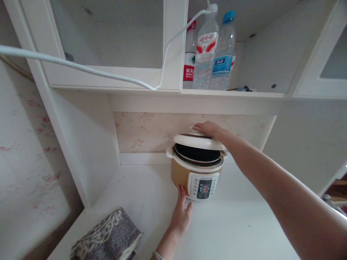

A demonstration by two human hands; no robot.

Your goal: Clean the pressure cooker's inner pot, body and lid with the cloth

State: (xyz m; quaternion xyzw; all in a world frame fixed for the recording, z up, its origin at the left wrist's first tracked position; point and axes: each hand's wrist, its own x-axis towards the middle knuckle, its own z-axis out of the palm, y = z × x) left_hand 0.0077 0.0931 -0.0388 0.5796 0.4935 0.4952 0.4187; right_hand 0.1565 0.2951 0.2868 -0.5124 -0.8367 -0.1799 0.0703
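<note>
A gold and white electric pressure cooker [180, 174] stands on the white countertop, its control panel [204, 186] facing me. Its white lid [184, 141] is raised and tilted, so the dark inner pot [197, 154] shows beneath the front rim. On top of the lid, my right hand [210, 129] grips the handle, which is mostly hidden by the fingers. Low on the cooker's front left side, my left hand [182, 213] rests with outstretched fingers against the body and the thumb apart. The pot's contents cannot be made out.
A folded grey patterned cloth [108, 234] lies at the counter's front left. Above, several plastic bottles [205, 47] stand on an open shelf. A white cable [108, 74] hangs across the upper cabinet. White side panels [86, 137] flank the counter.
</note>
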